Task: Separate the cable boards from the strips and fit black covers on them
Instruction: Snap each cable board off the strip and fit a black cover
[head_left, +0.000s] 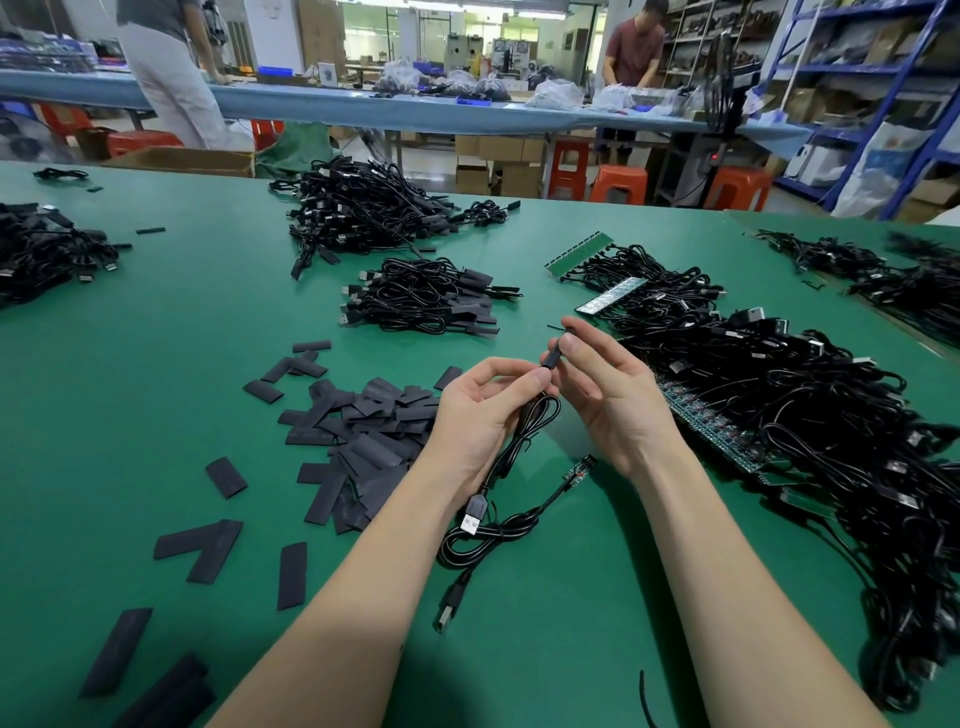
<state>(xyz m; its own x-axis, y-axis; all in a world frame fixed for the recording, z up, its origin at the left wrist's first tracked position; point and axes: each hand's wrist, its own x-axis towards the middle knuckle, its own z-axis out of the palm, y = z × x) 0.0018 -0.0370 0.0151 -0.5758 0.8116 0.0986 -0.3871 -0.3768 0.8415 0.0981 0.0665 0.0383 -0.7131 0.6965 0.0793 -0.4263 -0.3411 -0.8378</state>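
Note:
My left hand (478, 410) pinches a black cable just below its board end, and the coiled cable with its USB plug (471, 519) hangs from that hand. My right hand (608, 395) pinches a black cover (555, 356) that sits over the board end, held above the green table. A second cable with a bare green board (579, 470) lies on the table under my wrists, its USB plug (448, 613) nearer me. Loose black covers (358, 421) are piled to the left. Strips of green boards (727, 436) with attached cables lie to the right.
Covered cables lie in a small stack (431, 299) in the middle and a bigger heap (363, 208) behind it. More cable piles sit at the far left (41, 249) and far right (883, 280). Two people stand at a long blue bench (363, 104) beyond the table.

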